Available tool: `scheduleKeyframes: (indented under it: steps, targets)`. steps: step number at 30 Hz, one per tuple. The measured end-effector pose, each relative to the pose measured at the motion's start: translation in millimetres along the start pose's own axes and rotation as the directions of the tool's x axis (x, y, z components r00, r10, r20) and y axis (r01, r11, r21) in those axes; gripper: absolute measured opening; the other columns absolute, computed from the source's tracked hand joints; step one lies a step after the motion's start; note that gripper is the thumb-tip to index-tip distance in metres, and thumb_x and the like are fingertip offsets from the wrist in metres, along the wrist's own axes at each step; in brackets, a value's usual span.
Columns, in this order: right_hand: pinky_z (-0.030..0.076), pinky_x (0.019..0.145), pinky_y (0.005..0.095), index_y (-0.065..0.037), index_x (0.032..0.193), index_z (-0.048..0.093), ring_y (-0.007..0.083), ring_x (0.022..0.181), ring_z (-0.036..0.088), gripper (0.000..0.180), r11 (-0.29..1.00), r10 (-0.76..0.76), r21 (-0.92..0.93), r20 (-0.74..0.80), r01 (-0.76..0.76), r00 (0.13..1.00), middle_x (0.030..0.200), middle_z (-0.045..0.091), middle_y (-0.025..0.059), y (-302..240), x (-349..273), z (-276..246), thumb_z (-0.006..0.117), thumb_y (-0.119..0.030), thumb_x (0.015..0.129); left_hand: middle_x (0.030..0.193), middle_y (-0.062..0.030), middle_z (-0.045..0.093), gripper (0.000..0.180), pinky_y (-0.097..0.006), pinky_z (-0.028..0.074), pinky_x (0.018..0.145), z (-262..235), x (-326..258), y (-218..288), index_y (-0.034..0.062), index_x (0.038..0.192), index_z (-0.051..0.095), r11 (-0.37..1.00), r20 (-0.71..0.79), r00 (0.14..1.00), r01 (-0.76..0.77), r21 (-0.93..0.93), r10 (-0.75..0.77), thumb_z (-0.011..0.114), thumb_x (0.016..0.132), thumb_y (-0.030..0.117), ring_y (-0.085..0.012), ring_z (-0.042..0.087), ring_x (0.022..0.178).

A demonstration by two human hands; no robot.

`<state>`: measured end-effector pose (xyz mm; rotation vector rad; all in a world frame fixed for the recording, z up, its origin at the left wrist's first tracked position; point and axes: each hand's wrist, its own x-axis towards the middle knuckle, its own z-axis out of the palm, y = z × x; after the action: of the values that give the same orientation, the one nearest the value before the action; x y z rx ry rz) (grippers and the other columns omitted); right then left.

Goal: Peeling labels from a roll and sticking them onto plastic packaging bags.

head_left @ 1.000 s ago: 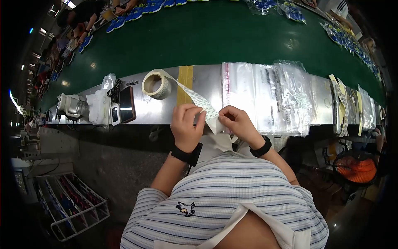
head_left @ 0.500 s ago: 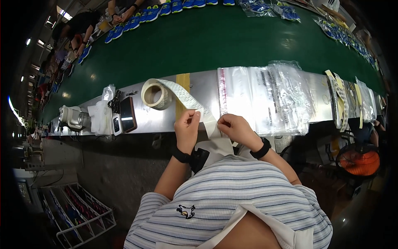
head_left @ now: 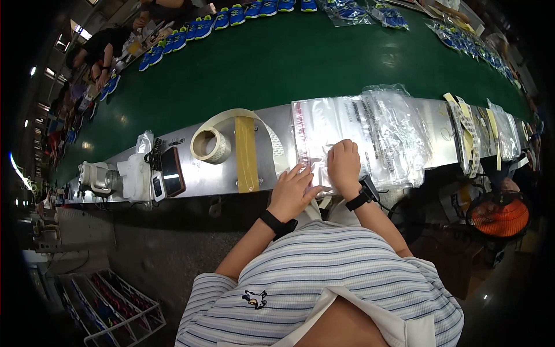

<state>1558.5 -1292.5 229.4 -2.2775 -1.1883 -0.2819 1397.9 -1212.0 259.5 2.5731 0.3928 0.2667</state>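
Note:
My left hand lies with fingers stretched over the near left corner of a stack of clear plastic bags. Farther right on the same stack rests my right hand, its fingers bent together and pointing down at the top bag. Whatever may be under those fingertips is hidden. To the left, a roll of stickers stands on the metal table. Its loose strip arches over a brown tape band and comes down beside my left hand.
A phone, a small white device and a white-and-clear appliance sit at left. Beyond runs a green conveyor with blue shoes along its far side. More bags and label strips lie right, above an orange fan.
Both hands have left the sticker strip, which now hangs loose. The left hand has moved right onto the bags' corner, and the right hand has moved up and forward onto the top bag.

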Motion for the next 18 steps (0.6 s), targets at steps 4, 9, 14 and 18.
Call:
scheduleKeyframes:
  steps: [4,9,14,18]
  targets:
    - [0.040,0.073,0.0405,-0.004,0.081,0.051,0.0310,0.086,0.048,0.022,0.982,0.083,0.176,-0.073,-0.069,0.994,0.091,0.050,0.0122,11,5,-14,0.069,-0.012,0.071,0.120,-0.0138,0.058,0.040,-0.041,0.036,0.098,-8,-1,-9,0.0009,0.109,0.062,0.973,0.040,0.998,0.066,-0.223,-0.058,0.051,0.091,0.035,-0.0331,0.047,0.117]
    - [0.037,0.080,0.0395,-0.005,0.084,0.055,0.0300,0.096,0.047,0.036,0.997,0.048,0.063,0.009,-0.048,0.999,0.101,0.052,0.0098,-17,0,-2,0.077,-0.024,0.062,0.113,-0.0126,0.062,0.037,-0.039,0.040,0.095,-19,4,-7,0.0021,0.105,0.064,0.979,0.064,0.996,0.068,-0.190,-0.057,0.054,0.090,0.034,-0.0343,0.050,0.113]
    - [0.037,0.080,0.0401,-0.003,0.083,0.056,0.0281,0.092,0.049,0.018,0.999,0.031,0.018,-0.006,-0.031,1.000,0.097,0.053,0.0088,2,2,-1,0.066,-0.014,0.073,0.110,-0.0113,0.063,0.039,-0.040,0.043,0.091,-7,-1,-1,0.0021,0.102,0.065,0.997,-0.018,0.999,0.038,-0.062,-0.039,0.055,0.088,0.037,-0.0341,0.052,0.109]
    - [0.043,0.073,0.0402,-0.004,0.079,0.058,0.0307,0.084,0.051,0.008,0.958,0.181,0.246,-0.113,-0.149,0.977,0.089,0.055,0.0100,22,4,-18,0.063,-0.010,0.078,0.104,-0.0149,0.064,0.041,-0.038,0.045,0.085,-23,10,-9,-0.0005,0.102,0.064,0.969,-0.016,0.994,0.100,-0.224,-0.106,0.054,0.089,0.037,-0.0328,0.057,0.101]
